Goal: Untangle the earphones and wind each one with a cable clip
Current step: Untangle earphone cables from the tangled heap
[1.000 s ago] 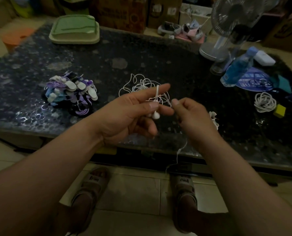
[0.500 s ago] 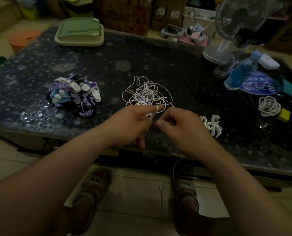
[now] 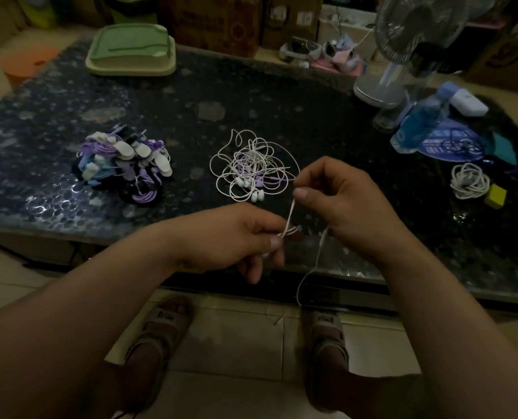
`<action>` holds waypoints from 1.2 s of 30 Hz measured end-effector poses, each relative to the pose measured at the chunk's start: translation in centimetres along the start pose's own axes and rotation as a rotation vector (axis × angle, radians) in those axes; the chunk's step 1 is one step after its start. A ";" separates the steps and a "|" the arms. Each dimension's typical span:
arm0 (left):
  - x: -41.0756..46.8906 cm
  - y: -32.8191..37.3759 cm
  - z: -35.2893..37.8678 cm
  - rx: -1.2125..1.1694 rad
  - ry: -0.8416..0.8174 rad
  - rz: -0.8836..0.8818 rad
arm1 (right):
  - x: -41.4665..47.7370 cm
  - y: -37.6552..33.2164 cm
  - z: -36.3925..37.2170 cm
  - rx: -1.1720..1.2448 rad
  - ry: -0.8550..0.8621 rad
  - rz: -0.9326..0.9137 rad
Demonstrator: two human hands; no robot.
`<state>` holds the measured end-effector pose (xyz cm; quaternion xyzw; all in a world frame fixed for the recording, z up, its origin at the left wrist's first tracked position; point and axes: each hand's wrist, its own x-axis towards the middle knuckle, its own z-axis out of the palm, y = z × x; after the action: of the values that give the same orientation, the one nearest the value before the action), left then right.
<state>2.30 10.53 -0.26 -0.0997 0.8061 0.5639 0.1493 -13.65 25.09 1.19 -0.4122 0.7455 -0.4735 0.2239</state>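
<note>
A white earphone cable stretches between my two hands over the table's near edge. My left hand pinches its lower end, and my right hand pinches it higher up between thumb and forefinger. A loose length of the cable hangs down below my right hand toward the floor. Behind the hands lies a tangle of white and purple earphones on the dark table. A pile of wound earphones with cable clips sits to the left.
A coiled white cable and a yellow block lie at the right. A blue bottle, a fan and a white case stand at the back right. A green lidded box sits back left.
My hands have drawn back from the tangle toward the table's edge. The left hand dropped lower and the right rose, pulling a stretch of cable taut between them.
</note>
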 end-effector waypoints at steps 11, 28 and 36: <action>-0.3 1.0 -0.1 -0.306 0.043 0.057 | 0.5 0.2 0.6 0.334 0.010 0.151; -0.1 1.0 -1.4 -0.627 0.311 0.177 | -0.2 0.6 2.8 0.529 -0.133 0.339; 0.6 -0.7 -0.6 -0.046 0.584 0.064 | -1.2 -0.4 3.7 -0.320 -0.118 0.098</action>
<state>1.95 9.72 -0.89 -0.2358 0.8046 0.5339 -0.1093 -10.16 24.13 -0.20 -0.4328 0.8162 -0.3122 0.2214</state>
